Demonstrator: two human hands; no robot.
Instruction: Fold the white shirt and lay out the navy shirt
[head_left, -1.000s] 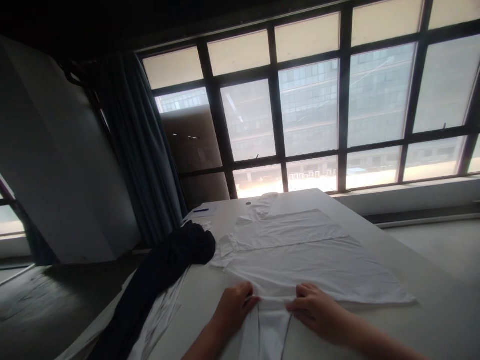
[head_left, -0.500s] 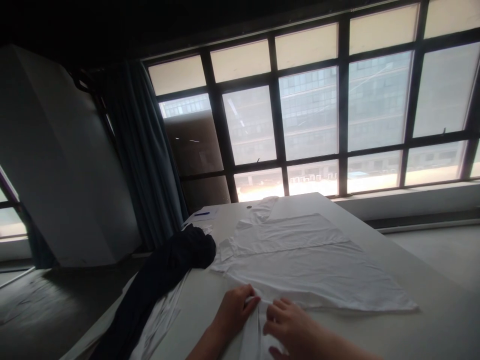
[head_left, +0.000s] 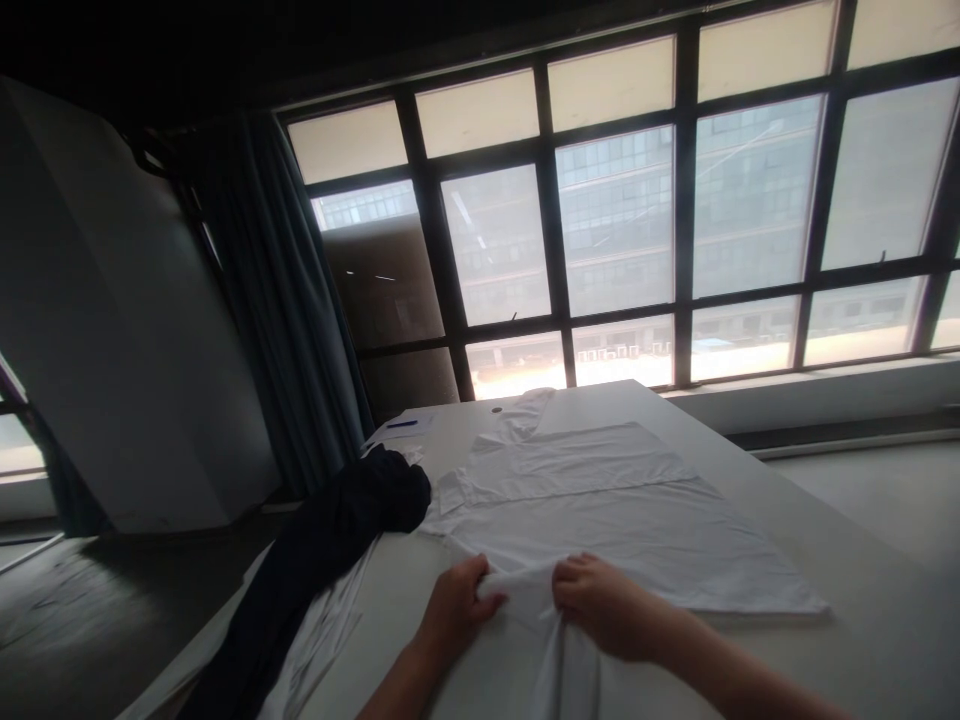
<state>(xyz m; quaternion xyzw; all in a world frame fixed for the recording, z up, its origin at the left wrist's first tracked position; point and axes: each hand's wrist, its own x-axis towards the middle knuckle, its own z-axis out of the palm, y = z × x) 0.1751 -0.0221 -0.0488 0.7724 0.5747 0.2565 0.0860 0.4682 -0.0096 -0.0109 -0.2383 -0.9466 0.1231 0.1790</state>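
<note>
A white collared shirt [head_left: 592, 530] lies spread on a white table [head_left: 847, 560], its collar [head_left: 521, 415] at the far end. At the shirt's near edge, my left hand [head_left: 456, 605] and my right hand [head_left: 600, 605] each hold a gathered fold of the white cloth. Between them, a narrow length of white cloth [head_left: 562, 670] runs down towards me and out of the picture. My hands stand a short way apart, and the cloth bunches in the gap.
To the left of the shirt lies a dark garment [head_left: 337, 525] on a pile of white cloth [head_left: 315, 640] at the table's edge. A sheet of paper [head_left: 409, 425] with a blue pen sits at the far left corner. Large windows fill the back.
My right hand has moved left, off its flat spot, and now gathers cloth close to my left hand. The fold between them has risen and bunched. The shirt's near edge has shifted slightly.
</note>
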